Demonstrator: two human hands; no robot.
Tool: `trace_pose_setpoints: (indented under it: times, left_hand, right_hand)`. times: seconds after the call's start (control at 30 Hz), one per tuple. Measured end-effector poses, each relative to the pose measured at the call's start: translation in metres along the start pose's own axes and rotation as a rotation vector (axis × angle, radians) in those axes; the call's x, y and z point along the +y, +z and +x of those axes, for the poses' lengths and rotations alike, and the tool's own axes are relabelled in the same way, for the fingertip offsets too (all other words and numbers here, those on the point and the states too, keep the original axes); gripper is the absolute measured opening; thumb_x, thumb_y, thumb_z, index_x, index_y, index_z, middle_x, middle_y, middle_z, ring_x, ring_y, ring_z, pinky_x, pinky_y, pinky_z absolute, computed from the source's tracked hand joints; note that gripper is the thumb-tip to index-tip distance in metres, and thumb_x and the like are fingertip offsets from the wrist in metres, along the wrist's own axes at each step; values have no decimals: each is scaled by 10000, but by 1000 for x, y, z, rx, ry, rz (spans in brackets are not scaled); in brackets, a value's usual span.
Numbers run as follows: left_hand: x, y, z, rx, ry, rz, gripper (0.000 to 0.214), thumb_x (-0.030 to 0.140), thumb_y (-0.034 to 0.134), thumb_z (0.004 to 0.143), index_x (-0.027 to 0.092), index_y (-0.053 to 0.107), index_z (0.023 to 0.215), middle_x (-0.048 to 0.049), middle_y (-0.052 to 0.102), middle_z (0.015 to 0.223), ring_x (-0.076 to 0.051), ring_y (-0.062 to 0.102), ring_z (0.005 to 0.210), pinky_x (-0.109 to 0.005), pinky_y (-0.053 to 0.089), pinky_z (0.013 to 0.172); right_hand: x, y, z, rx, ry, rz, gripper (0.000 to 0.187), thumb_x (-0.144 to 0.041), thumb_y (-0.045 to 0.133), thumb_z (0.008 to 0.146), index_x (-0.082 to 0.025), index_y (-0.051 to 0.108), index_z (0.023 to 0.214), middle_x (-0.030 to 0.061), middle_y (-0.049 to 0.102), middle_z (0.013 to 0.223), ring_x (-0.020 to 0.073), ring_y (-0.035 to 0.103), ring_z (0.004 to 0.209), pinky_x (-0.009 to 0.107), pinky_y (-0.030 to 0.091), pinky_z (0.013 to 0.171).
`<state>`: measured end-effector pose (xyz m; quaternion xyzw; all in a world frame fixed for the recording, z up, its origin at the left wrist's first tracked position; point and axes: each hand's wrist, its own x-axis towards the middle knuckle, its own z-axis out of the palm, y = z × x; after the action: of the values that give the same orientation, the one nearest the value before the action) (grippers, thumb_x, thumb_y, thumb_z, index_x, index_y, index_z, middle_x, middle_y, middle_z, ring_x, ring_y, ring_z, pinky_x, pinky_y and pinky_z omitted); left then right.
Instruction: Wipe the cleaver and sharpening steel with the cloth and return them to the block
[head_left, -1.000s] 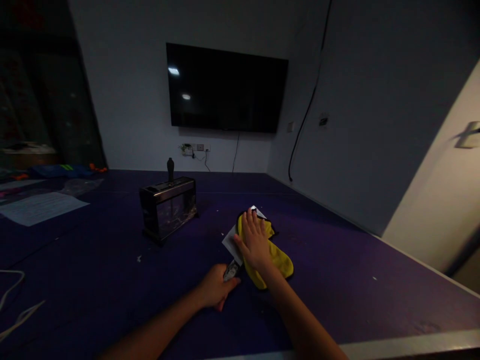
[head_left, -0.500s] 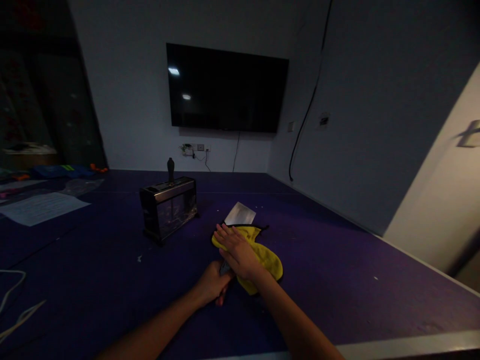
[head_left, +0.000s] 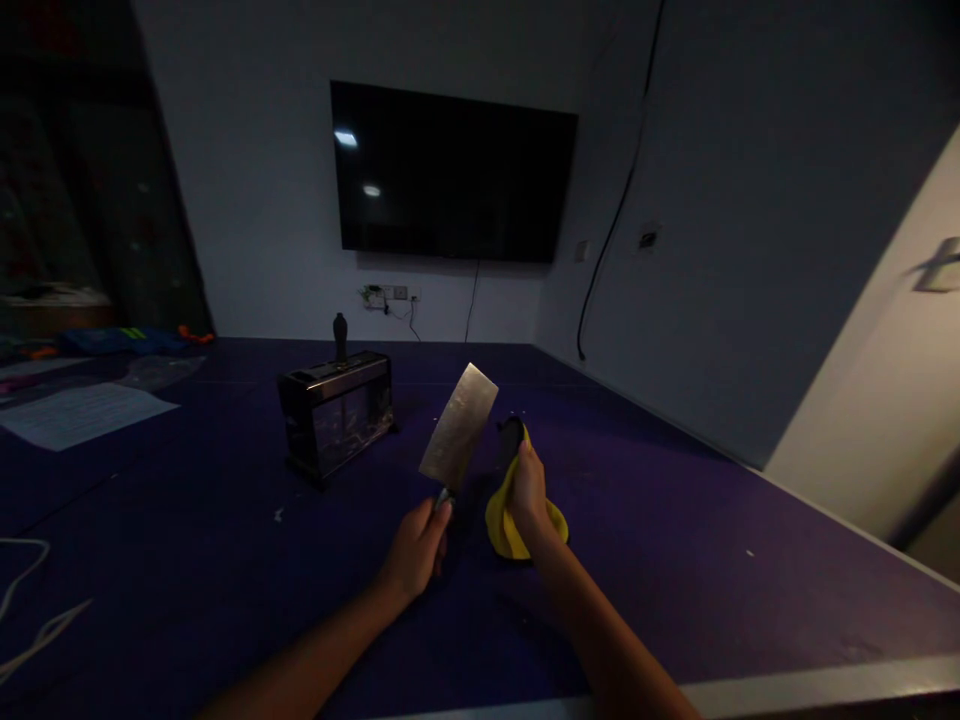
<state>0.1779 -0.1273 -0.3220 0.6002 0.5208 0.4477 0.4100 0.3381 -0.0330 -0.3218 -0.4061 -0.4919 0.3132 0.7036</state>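
Note:
My left hand (head_left: 417,548) is wrapped round the handle of a cleaver (head_left: 460,428), whose broad grey blade points up and away from me, tilted to the right. Just right of it, my right hand (head_left: 529,488) grips a yellow cloth (head_left: 507,530) with a dark edge and a dark grey side. Folds of the cloth hang down beside and below the fingers. Blade and cloth are apart. Left of the cleaver stands a knife block (head_left: 351,420) with clear sides and a dark frame, one black handle (head_left: 340,336) sticking up from its top.
All this is on a purple tabletop (head_left: 645,520) with a pale front edge. Paper sheets (head_left: 86,415) and clear plastic (head_left: 161,370) lie at the left, white cords (head_left: 45,635) nearer me. A television (head_left: 454,175) hangs on the far wall; a black cable (head_left: 615,220) runs down the right wall.
The cloth has come off the cleaver and moved right with my right hand, which was flat over it and now grips it. My left hand has raised the blade, uncovering it.

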Motion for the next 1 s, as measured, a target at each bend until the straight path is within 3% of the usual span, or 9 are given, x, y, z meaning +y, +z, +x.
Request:
trace_pose_setpoints:
  times: [0.07, 0.17, 0.3, 0.47, 0.6, 0.67, 0.77, 0.93, 1.0]
  left_hand:
    - [3, -7, 2, 119, 82, 162, 409, 564, 366, 825, 183, 509, 788, -14, 563, 628, -144, 549, 538, -241, 395, 526]
    - [4, -15, 6, 273, 179, 300, 298, 462, 436, 827, 191, 548, 881, -64, 633, 816, -198, 599, 758, -276, 411, 682]
    - [-2, -17, 10, 362, 167, 335, 281, 429, 507, 803, 196, 534, 956, -67, 641, 876, -220, 600, 832, -292, 408, 724]
    - [-8, -18, 12, 388, 122, 375, 316, 458, 523, 798, 193, 525, 970, -58, 644, 857, -209, 604, 789, -273, 402, 684]
    - [-8, -19, 15, 424, 101, 428, 285, 390, 578, 768, 190, 535, 967, -67, 646, 878, -210, 606, 823, -269, 396, 693]
    - [-7, -19, 17, 388, 99, 383, 305, 386, 643, 706, 189, 548, 918, -54, 641, 836, -205, 603, 806, -262, 400, 675]
    - [-6, -17, 20, 265, 47, 149, 408, 421, 724, 586, 172, 551, 859, -41, 631, 783, -183, 591, 727, -248, 415, 603]
    - [-2, -16, 18, -193, -162, -221, 469, 562, 660, 599, 139, 546, 765, -3, 587, 587, -68, 441, 415, -192, 307, 413]
    - [-1, -15, 15, -272, -193, -293, 465, 588, 633, 615, 147, 513, 699, 25, 536, 501, -55, 411, 372, -181, 281, 390]
  right_hand:
    - [-1, 3, -1, -38, 195, 173, 579, -591, 335, 834, -164, 605, 1119, 73, 694, 974, 247, 639, 933, 397, 503, 834]
    - [-11, 5, -4, -168, 400, 297, 588, -634, 330, 807, -181, 661, 982, 74, 709, 796, 257, 669, 758, 398, 534, 724]
    - [-30, 2, -8, -350, 381, 270, 634, -672, 280, 803, -184, 681, 858, 84, 700, 715, 258, 667, 725, 400, 527, 699]
    - [-43, 4, -13, -347, 293, 258, 691, -704, 228, 809, -177, 675, 824, 82, 678, 661, 251, 665, 748, 388, 515, 702]
    - [-45, 10, -18, -282, 375, 320, 448, -532, 631, 688, -182, 618, 968, 64, 700, 789, 260, 662, 747, 382, 515, 693]
    - [-45, 11, -19, -225, 390, 348, 473, -399, 734, 600, -193, 590, 1001, 47, 702, 812, 259, 659, 717, 380, 517, 673]
    - [-44, 10, -18, -173, 382, 358, 426, -360, 738, 585, -186, 597, 948, 44, 701, 784, 255, 655, 695, 375, 516, 654]
    - [-40, 9, -15, -165, 367, 355, 384, -354, 737, 580, -188, 609, 901, 39, 698, 755, 259, 651, 693, 366, 512, 624]
    - [-39, 9, -15, -171, 357, 363, 382, -351, 736, 587, -190, 611, 909, 38, 699, 769, 258, 652, 703, 366, 513, 634]
